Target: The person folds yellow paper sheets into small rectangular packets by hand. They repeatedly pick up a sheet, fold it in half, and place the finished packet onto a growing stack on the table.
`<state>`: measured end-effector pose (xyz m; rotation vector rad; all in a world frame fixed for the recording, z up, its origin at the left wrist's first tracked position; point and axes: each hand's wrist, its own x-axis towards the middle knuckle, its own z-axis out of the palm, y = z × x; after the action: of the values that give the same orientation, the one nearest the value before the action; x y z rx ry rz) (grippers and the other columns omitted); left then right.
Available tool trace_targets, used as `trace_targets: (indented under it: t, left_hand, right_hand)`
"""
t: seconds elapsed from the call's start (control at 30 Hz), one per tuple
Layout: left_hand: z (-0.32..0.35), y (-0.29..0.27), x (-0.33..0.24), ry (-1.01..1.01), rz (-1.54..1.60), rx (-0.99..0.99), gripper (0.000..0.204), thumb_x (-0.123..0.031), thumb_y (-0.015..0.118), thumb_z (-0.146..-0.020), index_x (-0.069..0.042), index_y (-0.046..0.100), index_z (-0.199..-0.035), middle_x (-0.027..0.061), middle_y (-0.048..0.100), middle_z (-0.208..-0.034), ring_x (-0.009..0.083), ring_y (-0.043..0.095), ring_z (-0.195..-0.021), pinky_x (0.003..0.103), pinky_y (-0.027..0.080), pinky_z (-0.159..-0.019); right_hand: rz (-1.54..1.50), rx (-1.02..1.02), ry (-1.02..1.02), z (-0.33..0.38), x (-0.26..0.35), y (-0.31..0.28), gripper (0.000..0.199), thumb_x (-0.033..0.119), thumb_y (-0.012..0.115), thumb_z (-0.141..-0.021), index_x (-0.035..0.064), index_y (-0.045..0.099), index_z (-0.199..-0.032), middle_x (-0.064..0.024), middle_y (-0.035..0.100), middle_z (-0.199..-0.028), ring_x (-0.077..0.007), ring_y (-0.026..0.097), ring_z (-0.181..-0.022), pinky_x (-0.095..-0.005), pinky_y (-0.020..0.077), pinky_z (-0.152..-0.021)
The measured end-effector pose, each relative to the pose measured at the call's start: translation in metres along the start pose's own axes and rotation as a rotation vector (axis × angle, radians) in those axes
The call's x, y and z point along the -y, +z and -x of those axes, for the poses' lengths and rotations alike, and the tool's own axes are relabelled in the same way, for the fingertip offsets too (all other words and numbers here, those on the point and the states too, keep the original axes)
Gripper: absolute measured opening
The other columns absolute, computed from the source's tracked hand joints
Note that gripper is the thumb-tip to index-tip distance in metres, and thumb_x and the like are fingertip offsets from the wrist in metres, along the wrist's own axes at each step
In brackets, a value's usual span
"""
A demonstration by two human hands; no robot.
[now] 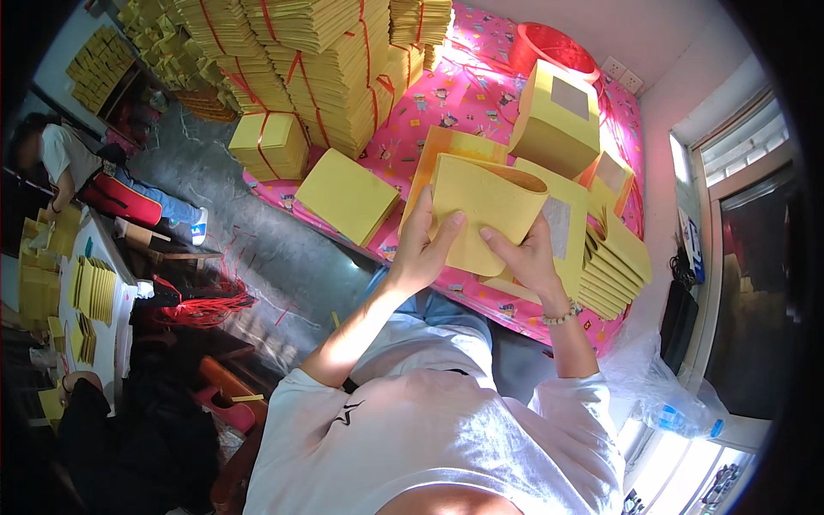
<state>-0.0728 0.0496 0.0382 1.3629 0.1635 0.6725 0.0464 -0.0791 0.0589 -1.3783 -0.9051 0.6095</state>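
Note:
Both hands hold a curled wad of yellow paper sheets (485, 202) in front of me. My left hand (429, 245) grips its left edge, with the thumb on the face towards me. My right hand (528, 259), a bead bracelet on its wrist, pinches the right side, thumb pressed on the front. At the upper right the wad curves over in a roll. Behind it lie an orange-bordered sheet (435, 146) and a yellow sheet with a silvery square (562, 219). Left of it, a flat yellow paper stack (348, 196) rests on the pink cloth (410, 129).
Tall tied bundles of yellow paper (330, 94) stand behind. To the right are a yellow paper block (558, 116), fanned folded sheets (614, 270) and a red basket (556, 50). Two people work at a table (118, 318) on the left. Red strings (210, 305) hang nearby.

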Motion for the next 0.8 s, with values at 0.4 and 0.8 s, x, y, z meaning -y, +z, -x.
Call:
trace_targets:
  t: [0.4, 0.8]
  left_hand:
    - [0.005, 0.011, -0.006, 0.021, 0.088, -0.060, 0.032, -0.010, 0.047, -0.099, 0.002, 0.039, -0.127, 0.0109, 0.055, -0.117, 0.0134, 0.052, -0.110, 0.028, 0.042, -0.093]
    - [0.005, 0.011, 0.001, -0.081, 0.178, -0.120, 0.038, -0.006, 0.047, -0.096, -0.001, 0.039, -0.133, 0.0097, 0.054, -0.121, 0.0147, 0.053, -0.112, 0.030, 0.043, -0.095]
  right_hand:
    - [-0.036, -0.006, 0.026, 0.000, 0.005, 0.001, 0.047, 0.005, 0.069, -0.083, -0.0015, 0.047, -0.125, -0.0086, 0.062, -0.113, -0.0124, 0.060, -0.100, -0.0278, 0.0512, -0.083]
    - [-0.066, -0.084, 0.074, 0.001, 0.007, 0.006, 0.035, 0.010, 0.064, -0.090, -0.0034, 0.055, -0.120, -0.0078, 0.065, -0.106, -0.0098, 0.062, -0.093, -0.0250, 0.0518, -0.078]
